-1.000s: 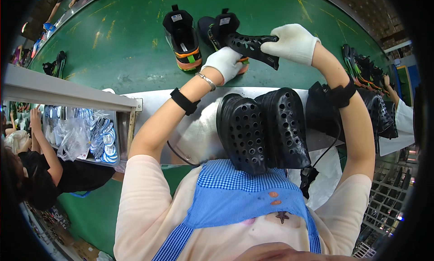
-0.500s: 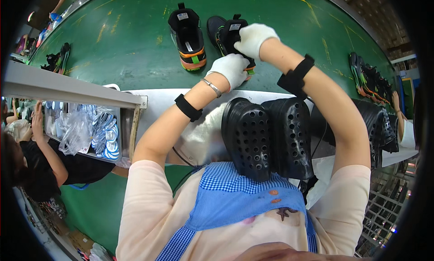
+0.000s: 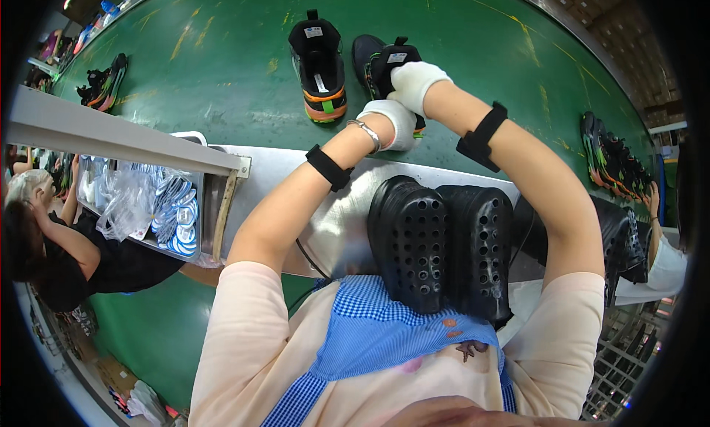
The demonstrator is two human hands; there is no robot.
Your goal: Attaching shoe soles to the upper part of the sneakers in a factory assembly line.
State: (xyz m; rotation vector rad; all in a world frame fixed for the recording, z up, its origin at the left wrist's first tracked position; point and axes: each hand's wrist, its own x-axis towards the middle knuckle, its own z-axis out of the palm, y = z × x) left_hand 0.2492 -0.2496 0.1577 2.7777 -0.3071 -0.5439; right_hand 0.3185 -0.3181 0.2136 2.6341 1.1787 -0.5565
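while our left hand (image 3: 398, 124) and right hand (image 3: 416, 85) meet over a dark shoe (image 3: 372, 56), just under the fingers, we cannot tell whether they grip it. we judge it unfinished; the other shoe (image 3: 318, 65), left of our fingers, stands untouched, black holed shells (image 3: 409, 242) nearer us.

Your head-worn fisheye looks down from close above your apron (image 3: 377, 346); it faces outward across the green worktop (image 3: 229, 87).
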